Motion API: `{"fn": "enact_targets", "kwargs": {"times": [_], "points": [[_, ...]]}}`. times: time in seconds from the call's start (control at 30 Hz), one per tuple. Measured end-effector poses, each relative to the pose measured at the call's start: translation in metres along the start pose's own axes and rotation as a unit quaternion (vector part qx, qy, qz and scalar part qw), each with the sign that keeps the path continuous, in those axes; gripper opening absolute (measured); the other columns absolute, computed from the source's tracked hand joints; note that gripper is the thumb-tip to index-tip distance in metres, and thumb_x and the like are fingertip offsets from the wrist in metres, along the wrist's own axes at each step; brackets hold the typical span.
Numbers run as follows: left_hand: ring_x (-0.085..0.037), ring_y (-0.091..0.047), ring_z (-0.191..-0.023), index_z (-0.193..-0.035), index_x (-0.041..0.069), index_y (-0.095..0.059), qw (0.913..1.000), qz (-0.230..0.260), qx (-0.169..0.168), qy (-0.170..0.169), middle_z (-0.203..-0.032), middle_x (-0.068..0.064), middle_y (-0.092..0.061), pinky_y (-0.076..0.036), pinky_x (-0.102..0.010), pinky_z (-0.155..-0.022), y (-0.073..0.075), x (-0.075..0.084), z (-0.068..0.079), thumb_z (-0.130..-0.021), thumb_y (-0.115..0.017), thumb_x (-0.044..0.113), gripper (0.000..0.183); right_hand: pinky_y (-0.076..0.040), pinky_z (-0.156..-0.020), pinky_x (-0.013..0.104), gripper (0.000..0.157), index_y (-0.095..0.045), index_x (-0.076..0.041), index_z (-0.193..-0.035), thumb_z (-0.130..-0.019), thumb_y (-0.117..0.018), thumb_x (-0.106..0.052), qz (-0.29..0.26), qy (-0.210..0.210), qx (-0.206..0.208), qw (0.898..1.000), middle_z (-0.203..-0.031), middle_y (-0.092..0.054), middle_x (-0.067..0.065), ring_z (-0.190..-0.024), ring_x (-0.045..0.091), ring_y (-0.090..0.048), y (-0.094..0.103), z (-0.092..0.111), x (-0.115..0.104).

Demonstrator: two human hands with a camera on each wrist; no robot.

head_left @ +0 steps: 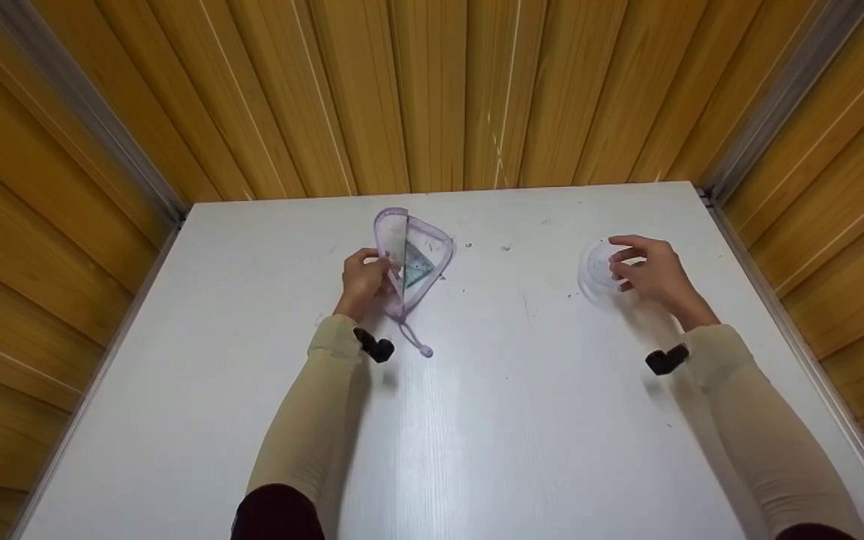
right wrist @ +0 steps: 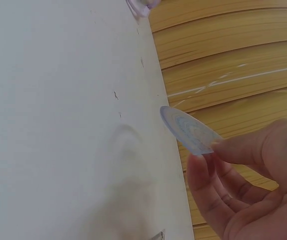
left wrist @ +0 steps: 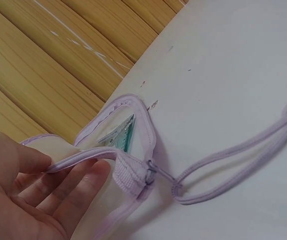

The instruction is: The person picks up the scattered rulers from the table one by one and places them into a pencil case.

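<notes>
In the head view my left hand (head_left: 366, 279) pinches the edge of a clear zip pouch (head_left: 432, 225) with lilac trim. Its mouth gapes, as the left wrist view shows, and a green-tinted set square (head_left: 418, 266) lies inside. A lilac loop strap (left wrist: 228, 157) hangs from the pouch's near corner. Over at the right, my right hand (head_left: 655, 274) holds a thin clear protractor (head_left: 598, 264) between thumb and fingers. Seen from the right wrist, the protractor (right wrist: 188, 129) is tilted above the table, with fine concentric arcs printed on it and its held edge hidden by the fingers.
Both arms reach over a white table (head_left: 507, 420) with small dark marks scattered on its surface. Yellow wood-patterned panels (head_left: 432, 90) stand along the back and both sides. Grey metal strips (head_left: 777, 97) run up the corners.
</notes>
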State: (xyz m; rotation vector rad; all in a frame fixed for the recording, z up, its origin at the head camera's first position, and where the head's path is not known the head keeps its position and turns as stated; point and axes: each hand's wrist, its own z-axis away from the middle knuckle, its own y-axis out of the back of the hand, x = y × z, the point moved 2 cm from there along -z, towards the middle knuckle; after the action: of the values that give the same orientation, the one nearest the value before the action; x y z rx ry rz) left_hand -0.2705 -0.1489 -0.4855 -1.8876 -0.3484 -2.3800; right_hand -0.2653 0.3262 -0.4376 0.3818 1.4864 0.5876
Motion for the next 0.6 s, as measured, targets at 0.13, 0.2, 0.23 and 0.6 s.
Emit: {"fn": "enact_targets", "kwargs": {"times": [0.13,0.2,0.23,0.6], "points": [[-0.02,-0.062,-0.072,-0.121,0.001,-0.065,1.0,-0.007,0.003,-0.001,-0.093,-0.011,-0.074,-0.052,-0.032,-0.064,0.0,0.0,0.0,-0.097,-0.059,0.01,0.027,-0.06,-0.069,0.03,0.053,-0.05,-0.005,-0.15,-0.099,-0.062,0.002,-0.004,0.003,0.004,1.0,-0.123,-0.063,0.024,-0.087,0.02,-0.068,-0.003,-0.003,-0.002],[-0.02,-0.062,-0.071,-0.121,0.001,-0.065,1.0,-0.006,0.003,-0.002,-0.093,-0.011,-0.074,-0.051,-0.032,-0.064,0.0,0.0,0.0,-0.097,-0.059,0.01,0.027,-0.06,-0.069,0.029,0.052,-0.05,-0.004,-0.149,-0.099,-0.062,0.002,-0.01,0.005,0.007,1.0,-0.123,-0.063,0.024,-0.085,0.018,-0.068,-0.004,-0.005,-0.003],[-0.019,-0.061,-0.071,-0.121,0.001,-0.065,1.0,-0.004,0.003,-0.002,-0.093,-0.011,-0.074,-0.051,-0.032,-0.063,0.0,0.0,0.0,-0.097,-0.059,0.01,0.027,-0.06,-0.069,0.029,0.052,-0.051,-0.004,-0.149,-0.099,-0.062,0.002,-0.013,0.008,0.007,1.0,-0.122,-0.063,0.025,-0.085,0.018,-0.068,-0.005,-0.006,-0.004],[-0.019,-0.062,-0.071,-0.125,-0.001,-0.064,0.9999,0.013,0.0,0.012,-0.086,-0.008,-0.071,-0.051,-0.034,-0.064,-0.001,-0.001,-0.003,-0.096,-0.063,0.009,0.031,-0.06,-0.07,0.028,0.051,-0.051,-0.008,-0.15,-0.1,-0.062,-0.002,-0.024,0.0,0.008,1.0,-0.125,-0.061,0.022,-0.087,0.019,-0.068,-0.017,-0.021,-0.019]]}}
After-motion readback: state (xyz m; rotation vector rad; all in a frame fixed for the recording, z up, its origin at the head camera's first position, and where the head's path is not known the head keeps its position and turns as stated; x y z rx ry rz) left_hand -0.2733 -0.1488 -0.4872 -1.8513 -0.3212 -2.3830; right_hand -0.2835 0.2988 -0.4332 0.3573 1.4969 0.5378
